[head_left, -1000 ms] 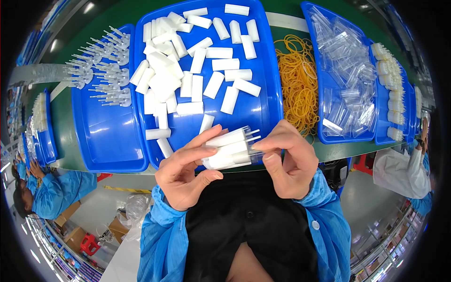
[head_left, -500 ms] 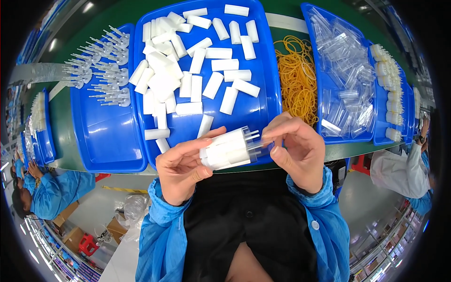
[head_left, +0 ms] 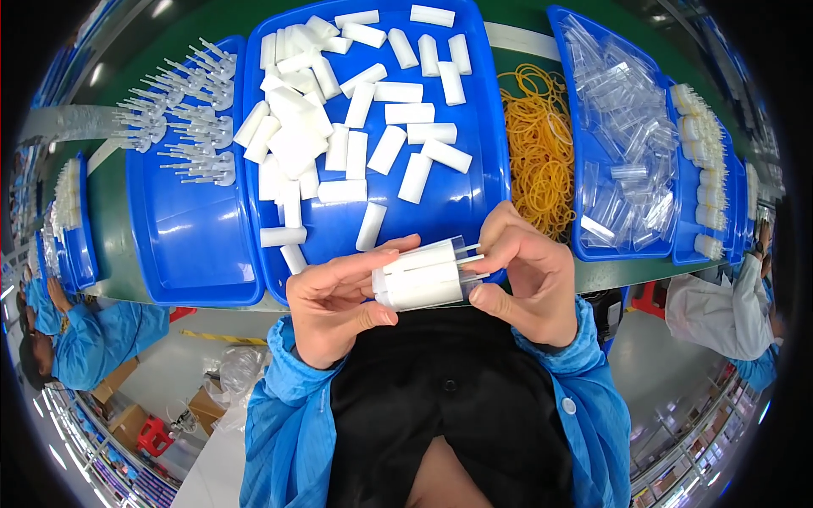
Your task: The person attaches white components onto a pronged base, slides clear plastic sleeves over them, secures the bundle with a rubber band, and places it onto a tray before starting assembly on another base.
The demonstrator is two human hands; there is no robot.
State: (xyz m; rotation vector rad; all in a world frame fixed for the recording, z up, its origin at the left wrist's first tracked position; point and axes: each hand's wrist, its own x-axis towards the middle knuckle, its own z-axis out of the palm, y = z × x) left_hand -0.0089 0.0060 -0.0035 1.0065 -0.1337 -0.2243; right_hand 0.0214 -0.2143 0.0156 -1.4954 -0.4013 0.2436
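Observation:
My left hand (head_left: 334, 305) and my right hand (head_left: 525, 275) hold between them a small bundle of white plastic tubes with thin tips (head_left: 423, 275), level with the table's front edge. The left fingers grip the bundle's blunt end; the right fingers close around the tipped end. Just beyond the hands stands a big blue tray (head_left: 457, 203) with several loose white tubes (head_left: 373, 127) in it.
A blue tray (head_left: 182, 245) at the left holds thin-tipped white parts (head_left: 182, 127). A heap of yellow rubber bands (head_left: 538, 152) lies right of the middle tray. Further right a blue tray (head_left: 584, 245) holds clear plastic caps. People in blue coats work at the left and right.
Both hands have shifted the bundle slightly; it now lies more level, and my right fingers have closed further around its tipped end.

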